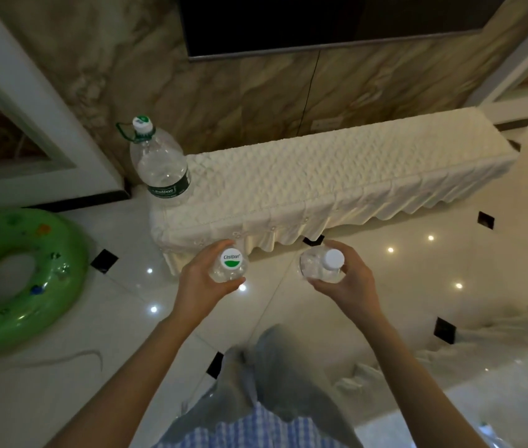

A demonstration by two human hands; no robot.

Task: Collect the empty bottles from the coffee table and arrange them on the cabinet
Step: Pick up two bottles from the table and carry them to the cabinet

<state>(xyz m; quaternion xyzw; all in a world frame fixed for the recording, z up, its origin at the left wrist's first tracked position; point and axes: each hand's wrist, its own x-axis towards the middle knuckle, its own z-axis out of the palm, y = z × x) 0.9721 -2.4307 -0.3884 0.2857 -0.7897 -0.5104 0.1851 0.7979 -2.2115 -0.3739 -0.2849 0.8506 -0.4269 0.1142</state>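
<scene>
My left hand (199,279) grips a small clear bottle (231,268) whose white cap has a green mark. A second small clear bottle with a plain white cap (324,265) is held in my right hand (349,282). Both bottles are upright in the air, just in front of the near edge of the low cabinet (337,176), which is draped in a quilted cream cover. A large clear bottle with a green label and handle (160,163) stands upright on the cabinet's left end.
A green inflatable swim ring (20,279) lies on the glossy tiled floor at the left. A dark TV screen (320,21) hangs on the marble wall above the cabinet. A white door frame (29,101) stands at the left.
</scene>
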